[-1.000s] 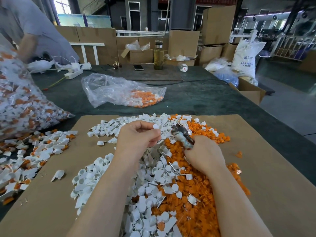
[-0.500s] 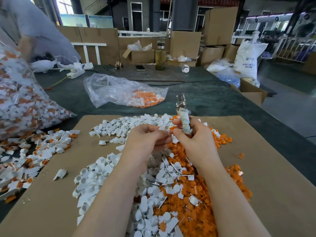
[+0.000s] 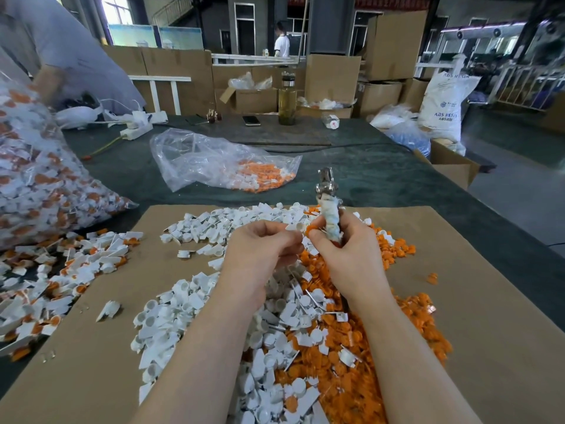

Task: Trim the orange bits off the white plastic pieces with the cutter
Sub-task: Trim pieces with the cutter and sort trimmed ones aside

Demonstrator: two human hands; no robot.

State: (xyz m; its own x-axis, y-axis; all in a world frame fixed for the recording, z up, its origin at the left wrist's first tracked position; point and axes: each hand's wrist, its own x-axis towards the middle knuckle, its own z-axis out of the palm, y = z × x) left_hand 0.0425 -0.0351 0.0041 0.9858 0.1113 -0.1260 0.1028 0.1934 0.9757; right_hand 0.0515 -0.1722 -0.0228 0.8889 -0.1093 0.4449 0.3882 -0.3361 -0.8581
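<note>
Two hands meet at frame centre over the surface: the left hand (image 3: 263, 243) pinches a white piece (image 3: 296, 227), the right hand (image 3: 345, 249) grips the upright cutter (image 3: 329, 206) while its thumb touches an orange bit (image 3: 312, 230); next, probably, separate and drop them

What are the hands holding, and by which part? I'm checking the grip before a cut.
The right hand grips the cutter by its wrapped handle, head upward. The left hand pinches a white plastic piece at its edge.
</note>
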